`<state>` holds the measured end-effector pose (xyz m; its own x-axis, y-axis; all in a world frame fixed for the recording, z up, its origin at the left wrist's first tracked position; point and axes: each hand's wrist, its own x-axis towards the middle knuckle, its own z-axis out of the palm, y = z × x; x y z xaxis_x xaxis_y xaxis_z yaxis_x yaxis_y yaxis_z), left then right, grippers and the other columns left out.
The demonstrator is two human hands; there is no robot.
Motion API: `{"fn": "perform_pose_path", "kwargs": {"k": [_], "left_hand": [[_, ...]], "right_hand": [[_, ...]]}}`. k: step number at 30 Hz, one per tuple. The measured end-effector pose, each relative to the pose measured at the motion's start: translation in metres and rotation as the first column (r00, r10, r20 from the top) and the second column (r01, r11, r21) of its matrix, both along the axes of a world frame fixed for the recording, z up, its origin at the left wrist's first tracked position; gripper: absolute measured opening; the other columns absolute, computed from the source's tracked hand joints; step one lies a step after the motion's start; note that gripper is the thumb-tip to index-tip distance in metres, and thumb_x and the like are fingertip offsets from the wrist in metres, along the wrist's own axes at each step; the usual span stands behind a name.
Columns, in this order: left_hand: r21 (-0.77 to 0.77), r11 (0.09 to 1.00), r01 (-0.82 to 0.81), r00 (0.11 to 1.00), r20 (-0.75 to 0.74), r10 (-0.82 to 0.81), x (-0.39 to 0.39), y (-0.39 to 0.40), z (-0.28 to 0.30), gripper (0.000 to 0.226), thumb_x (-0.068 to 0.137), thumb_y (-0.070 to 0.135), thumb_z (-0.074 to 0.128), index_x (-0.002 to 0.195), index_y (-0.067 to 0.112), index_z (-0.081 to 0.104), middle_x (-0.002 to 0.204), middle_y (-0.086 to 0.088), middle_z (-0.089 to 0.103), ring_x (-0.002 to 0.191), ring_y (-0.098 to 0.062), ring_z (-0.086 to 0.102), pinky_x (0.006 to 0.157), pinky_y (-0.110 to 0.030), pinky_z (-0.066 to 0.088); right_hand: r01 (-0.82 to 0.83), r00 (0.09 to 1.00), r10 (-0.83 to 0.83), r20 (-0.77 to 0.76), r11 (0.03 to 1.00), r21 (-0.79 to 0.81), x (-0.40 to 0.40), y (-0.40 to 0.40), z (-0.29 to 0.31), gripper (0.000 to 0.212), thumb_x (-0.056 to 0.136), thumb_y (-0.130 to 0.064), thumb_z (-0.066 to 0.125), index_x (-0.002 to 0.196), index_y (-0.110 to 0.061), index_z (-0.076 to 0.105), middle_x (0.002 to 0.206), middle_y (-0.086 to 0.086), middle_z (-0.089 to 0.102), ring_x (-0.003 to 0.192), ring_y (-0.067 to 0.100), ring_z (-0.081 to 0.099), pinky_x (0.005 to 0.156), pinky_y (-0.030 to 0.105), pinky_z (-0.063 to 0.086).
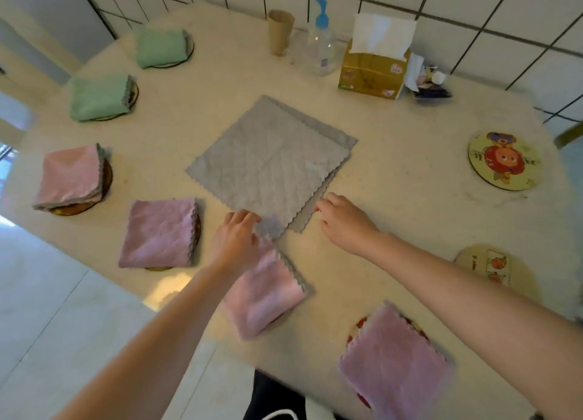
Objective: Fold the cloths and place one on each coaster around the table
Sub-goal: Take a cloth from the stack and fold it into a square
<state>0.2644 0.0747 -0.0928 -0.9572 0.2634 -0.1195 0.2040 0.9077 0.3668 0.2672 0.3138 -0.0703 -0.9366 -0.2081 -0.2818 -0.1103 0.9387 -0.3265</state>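
Nearest cloth: folded pink fleece square point(396, 361) sits on a coaster by my right forearm.
Next out: second folded pink cloth point(266, 293) lies under my left wrist; its coaster is hidden, I think.
Left hand point(236, 239): fingers curled at the grey stack's near corner; grip unclear.
Right hand point(344, 221): fingertips narrow at the right-hand scalloped edge, palm down.
Grey flat cloths point(271, 164): just ahead of both hands, diagonal, corner pointing at me.
Bare round coasters point(504, 161): well right, nearer my right hand.

head cam, looking down, table point(394, 198) near
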Motion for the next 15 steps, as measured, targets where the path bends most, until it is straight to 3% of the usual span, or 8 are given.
{"fn": "perform_pose_path", "kwargs": {"k": [3,7,10,15], "left_hand": [[-0.085,0.977,0.195,0.98,-0.012,-0.196,-0.045,-0.031,-0.005,0.045,0.068,-0.003,0.053,0.111,0.006,0.065,0.116,-0.012,0.062,0.11,-0.037,0.055,0.088,-0.044,0.051],[-0.111,0.888,0.446,0.894,0.021,-0.447,-0.081,-0.056,-0.012,0.055,0.07,0.023,0.037,0.118,0.015,0.063,0.122,-0.007,0.061,0.114,-0.031,0.057,0.092,-0.039,0.051],[-0.14,0.835,0.531,0.845,0.017,-0.535,-0.095,-0.065,-0.015,0.052,0.071,0.029,0.04,0.116,0.021,0.063,0.121,-0.003,0.062,0.108,-0.027,0.06,0.086,-0.035,0.052],[-0.184,0.782,0.596,0.794,-0.009,-0.608,-0.107,-0.068,-0.019,0.041,0.079,0.038,0.046,0.115,0.026,0.062,0.118,0.002,0.062,0.099,-0.023,0.06,0.079,-0.031,0.052]], "right_hand": [[-0.162,0.986,0.162,-0.025,0.986,0.036,-0.023,-0.031,-0.015,0.03,0.086,-0.001,0.049,0.114,-0.009,0.052,0.117,0.011,0.048,0.111,0.031,0.043,0.086,0.043,0.045],[-0.402,0.911,0.41,-0.048,0.908,0.119,-0.033,-0.059,-0.028,0.029,0.076,-0.007,0.064,0.105,-0.009,0.06,0.107,0.012,0.055,0.106,0.033,0.047,0.081,0.04,0.049],[-0.398,0.907,0.408,-0.101,0.911,0.106,-0.035,-0.06,-0.032,0.031,0.067,-0.019,0.078,0.094,-0.014,0.062,0.097,0.007,0.059,0.095,0.029,0.052,0.069,0.036,0.051],[-0.386,0.9,0.398,-0.178,0.917,0.103,-0.041,-0.064,-0.037,0.02,0.071,-0.018,0.076,0.082,-0.02,0.06,0.087,0.001,0.058,0.085,0.025,0.055,0.059,0.034,0.051]]}}
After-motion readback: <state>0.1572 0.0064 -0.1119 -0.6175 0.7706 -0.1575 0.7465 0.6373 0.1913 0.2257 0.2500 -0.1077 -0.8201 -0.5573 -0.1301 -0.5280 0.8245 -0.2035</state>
